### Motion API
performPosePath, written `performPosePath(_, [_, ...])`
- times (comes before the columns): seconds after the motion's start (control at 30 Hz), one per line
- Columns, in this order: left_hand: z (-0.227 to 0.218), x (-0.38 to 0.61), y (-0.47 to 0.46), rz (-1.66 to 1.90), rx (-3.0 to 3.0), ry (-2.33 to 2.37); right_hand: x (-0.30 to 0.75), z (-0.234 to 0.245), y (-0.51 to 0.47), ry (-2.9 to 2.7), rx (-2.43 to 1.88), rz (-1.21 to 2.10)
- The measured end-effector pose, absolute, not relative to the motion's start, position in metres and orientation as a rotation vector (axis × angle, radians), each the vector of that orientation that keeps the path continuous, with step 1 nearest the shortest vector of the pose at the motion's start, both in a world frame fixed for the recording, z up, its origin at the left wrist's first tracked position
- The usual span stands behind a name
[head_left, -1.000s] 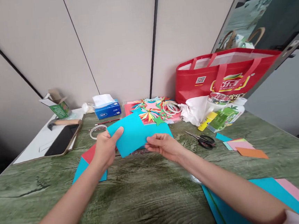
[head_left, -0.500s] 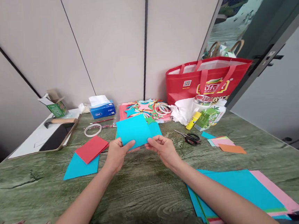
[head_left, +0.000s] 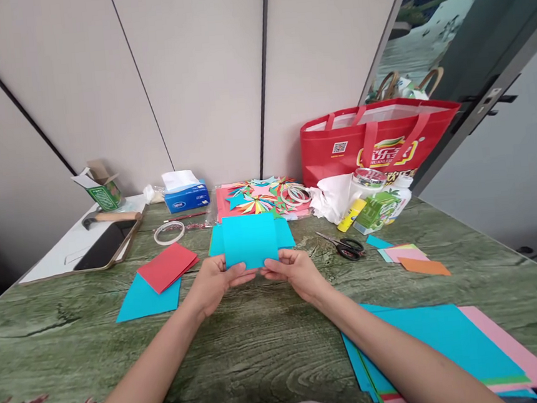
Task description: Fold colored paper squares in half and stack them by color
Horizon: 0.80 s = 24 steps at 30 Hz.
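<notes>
A square sheet of cyan paper [head_left: 250, 239] is held upright above the green table [head_left: 244, 354] by both hands. My left hand [head_left: 217, 282] pinches its lower left edge. My right hand [head_left: 293, 272] pinches its lower right edge. Another cyan sheet [head_left: 285, 232] lies flat on the table just behind the held one.
A red sheet [head_left: 167, 266] lies on a cyan sheet [head_left: 142, 301] at left. Scissors [head_left: 342, 246], small coloured pieces [head_left: 409, 258] and a stack of sheets [head_left: 441, 343] are at right. Behind are a tape roll [head_left: 168, 233], tissue box [head_left: 186, 196], paper flowers [head_left: 263, 197], a glue stick [head_left: 350, 215] and a red bag [head_left: 376, 142].
My left hand slid from the sheet's upper left down to its lower edge. The cyan sheet turned from tilted to square-on, now held by both hands at the bottom.
</notes>
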State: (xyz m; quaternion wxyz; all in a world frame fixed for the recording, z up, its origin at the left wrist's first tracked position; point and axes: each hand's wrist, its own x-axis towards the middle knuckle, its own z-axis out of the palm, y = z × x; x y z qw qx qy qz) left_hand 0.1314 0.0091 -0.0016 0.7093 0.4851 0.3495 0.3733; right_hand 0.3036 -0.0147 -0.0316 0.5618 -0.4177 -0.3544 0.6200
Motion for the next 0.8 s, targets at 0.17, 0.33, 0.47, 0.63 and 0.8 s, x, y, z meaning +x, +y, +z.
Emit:
performPosePath(0.17, [0.002, 0.124, 0.012, 0.771, 1.074, 0.728, 0.311, -0.034, -0.013, -0.845, -0.981, 1.526])
performPosePath(0.33, [0.007, 0.116, 0.01, 0.744, 1.126, 0.828, 0.312, -0.034, -0.011, -0.754, -0.961, 1.519])
performPosePath(0.47, [0.007, 0.1, 0.013, 0.751, 1.139, 0.945, 0.316, -0.033, -0.012, -0.822, -1.009, 1.515])
performPosePath(0.63, [0.008, 0.069, 0.025, 0.924, 1.078, 1.13, 0.314, -0.024, -0.013, -0.914, -1.095, 1.375])
performPosePath(0.8, [0.027, 0.029, 0.031, 1.034, 1.066, 1.351, 0.316, -0.017, -0.004, -1.296, -1.194, 1.095])
